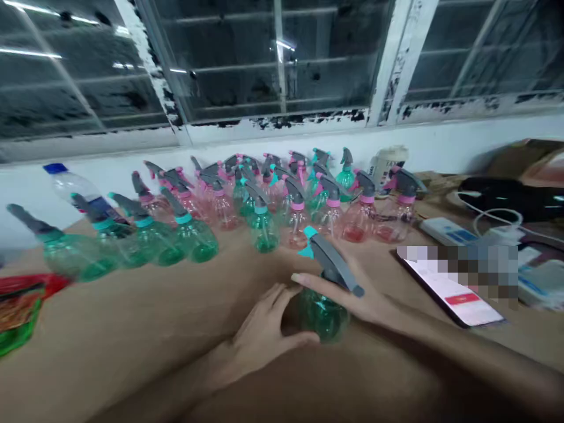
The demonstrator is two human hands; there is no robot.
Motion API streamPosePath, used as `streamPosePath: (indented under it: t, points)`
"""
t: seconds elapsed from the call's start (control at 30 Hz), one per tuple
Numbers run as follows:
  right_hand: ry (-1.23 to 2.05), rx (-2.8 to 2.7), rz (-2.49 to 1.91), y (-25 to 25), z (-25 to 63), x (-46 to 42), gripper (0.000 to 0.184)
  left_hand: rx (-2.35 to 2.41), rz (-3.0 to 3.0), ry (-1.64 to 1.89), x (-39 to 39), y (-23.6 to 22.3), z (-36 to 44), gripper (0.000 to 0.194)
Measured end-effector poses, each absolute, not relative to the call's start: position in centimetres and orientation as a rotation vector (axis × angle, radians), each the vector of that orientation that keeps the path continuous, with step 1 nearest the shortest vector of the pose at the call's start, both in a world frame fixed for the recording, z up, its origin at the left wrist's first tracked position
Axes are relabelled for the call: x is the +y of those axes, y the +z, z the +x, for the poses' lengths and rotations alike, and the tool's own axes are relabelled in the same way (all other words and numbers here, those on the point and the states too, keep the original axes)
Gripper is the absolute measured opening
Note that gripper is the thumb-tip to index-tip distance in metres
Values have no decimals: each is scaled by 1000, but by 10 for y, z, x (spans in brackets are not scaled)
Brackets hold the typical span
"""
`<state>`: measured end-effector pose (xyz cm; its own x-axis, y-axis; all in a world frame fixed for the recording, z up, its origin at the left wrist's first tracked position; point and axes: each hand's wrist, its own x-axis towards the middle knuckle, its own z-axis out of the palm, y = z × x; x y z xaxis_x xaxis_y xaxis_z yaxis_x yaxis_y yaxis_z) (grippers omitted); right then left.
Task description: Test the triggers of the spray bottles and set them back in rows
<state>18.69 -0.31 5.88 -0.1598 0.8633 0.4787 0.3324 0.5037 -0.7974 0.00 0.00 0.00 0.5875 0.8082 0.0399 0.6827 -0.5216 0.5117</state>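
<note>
In front of me stands a green spray bottle [324, 317] with a grey and turquoise trigger head, its nozzle pointing away to the left. My right hand [356, 291] grips it from the right, just under the head, with the index finger laid across the neck. From the left, my left hand [264, 332] is cupped round the body, thumb on the near side and fingertips on the far side. A gap shows between that palm and the bottle. Some fingers of both hands are hidden behind it.
Several green spray bottles [198, 241] stand at left; pink ones [227, 208] and more green ones fill the back near the wall. A lit phone [449, 288] lies right, by a white cable [497, 214]. A red-green packet [22, 305] is at the left edge.
</note>
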Motion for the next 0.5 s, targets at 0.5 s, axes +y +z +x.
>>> streamPosePath:
  t: [0.5]
  points:
    - [520, -1792, -908, 53, 188, 28, 15, 987, 2480, 647, 18, -12, -5, 60]
